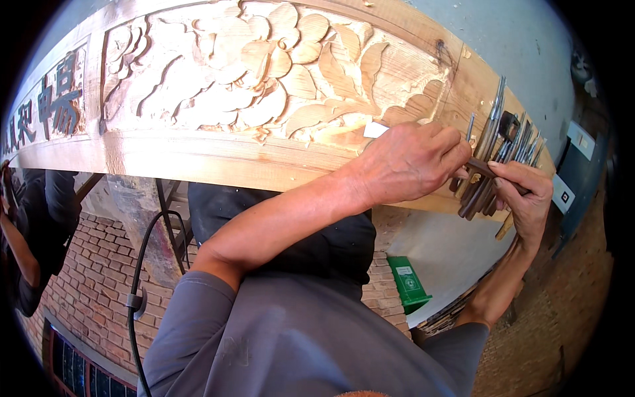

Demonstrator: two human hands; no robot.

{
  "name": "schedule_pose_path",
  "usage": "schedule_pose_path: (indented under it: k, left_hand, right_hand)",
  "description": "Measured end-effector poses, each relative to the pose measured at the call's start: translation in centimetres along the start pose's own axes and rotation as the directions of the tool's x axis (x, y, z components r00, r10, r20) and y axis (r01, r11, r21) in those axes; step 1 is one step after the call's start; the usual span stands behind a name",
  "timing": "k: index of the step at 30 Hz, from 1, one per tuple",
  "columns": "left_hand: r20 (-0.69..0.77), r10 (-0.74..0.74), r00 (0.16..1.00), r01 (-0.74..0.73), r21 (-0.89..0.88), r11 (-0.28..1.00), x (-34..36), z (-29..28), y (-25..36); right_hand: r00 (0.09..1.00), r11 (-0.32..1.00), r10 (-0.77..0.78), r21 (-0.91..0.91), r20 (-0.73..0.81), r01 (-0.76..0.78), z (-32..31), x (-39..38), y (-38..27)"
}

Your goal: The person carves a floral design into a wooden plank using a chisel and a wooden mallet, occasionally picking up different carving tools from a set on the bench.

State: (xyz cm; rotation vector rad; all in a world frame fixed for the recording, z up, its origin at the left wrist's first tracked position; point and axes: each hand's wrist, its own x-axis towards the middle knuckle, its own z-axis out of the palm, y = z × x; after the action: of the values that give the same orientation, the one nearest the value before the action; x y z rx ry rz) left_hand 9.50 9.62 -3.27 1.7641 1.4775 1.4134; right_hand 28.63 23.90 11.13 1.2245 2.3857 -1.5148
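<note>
A dark wooden tool handle (481,167), apparently a carving chisel's, spans the gap between my two hands at the right end of the carved wooden panel (231,155). My left hand (417,159) reaches across the panel's near edge, its fingers closed around the handle's left end; the blade is hidden. Thumb and fingers of my right hand (526,192) pinch the other end. Just beyond and beneath them lies a row of chisels (493,126) with metal shafts and wooden handles. Beside my left hand, a small white piece (375,130) rests on the carved leaves.
Carved flowers and leaves fill the panel, with dark raised characters (65,99) at its left. A black cable (135,278) hangs at left near a support post (142,218). Below stands a green bin (409,283). Another person (46,225) is at the left edge.
</note>
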Motion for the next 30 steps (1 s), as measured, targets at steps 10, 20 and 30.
schedule_pose_path:
  k: [10, 20, 30]
  left_hand:
    - [-0.042, 0.007, 0.999, -0.003, 0.097, 0.995, -0.6, -0.9, 0.2]
    - [0.080, 0.068, 0.994, -0.075, 0.076, 0.994, 0.4, -0.1, 0.2]
    - [0.103, 0.023, 0.994, -0.034, 0.107, 0.994, 0.2, 0.6, -0.1]
  right_hand:
    - [1.000, 1.000, -0.004, -0.017, 0.025, 0.004, 0.2, 0.5, -1.7]
    - [0.999, 0.999, 0.030, -0.040, -0.033, -0.031, -1.2, -1.2, 0.1]
    - [0.997, 0.997, 0.065, 0.045, -0.032, -0.064, -0.8, -0.7, 1.5]
